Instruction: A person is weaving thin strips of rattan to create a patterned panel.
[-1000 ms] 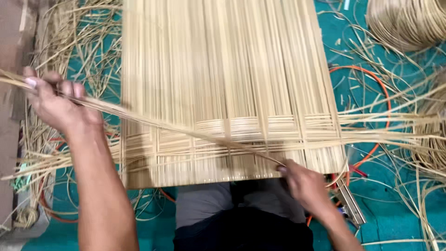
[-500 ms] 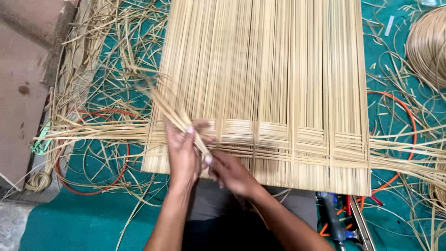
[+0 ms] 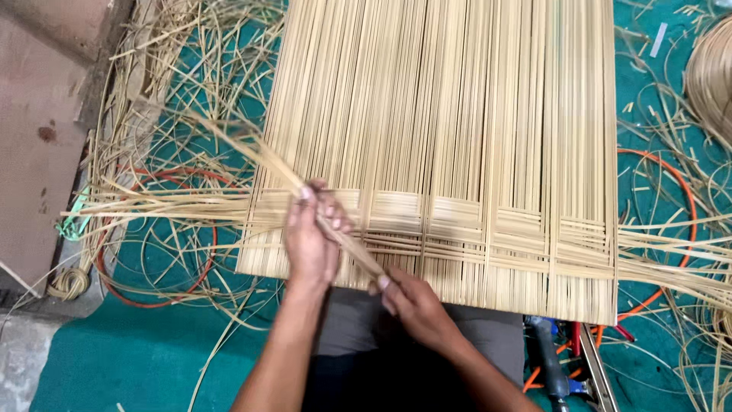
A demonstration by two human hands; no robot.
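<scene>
Both hands meet at the near edge of the cane mat (image 3: 457, 152) — left hand (image 3: 311, 240) and right hand (image 3: 412, 305) pinching one bundle of cane strips (image 3: 259, 156) slanting far-left; an orange hoop (image 3: 152, 229) lies left.

No packages, labels, signs or screens visible.

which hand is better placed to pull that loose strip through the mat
Probably the left hand: its grip is closed around the loose strip where it lifts off the woven mat. The right hand pinches only the strip's near end at the mat's edge.
</scene>
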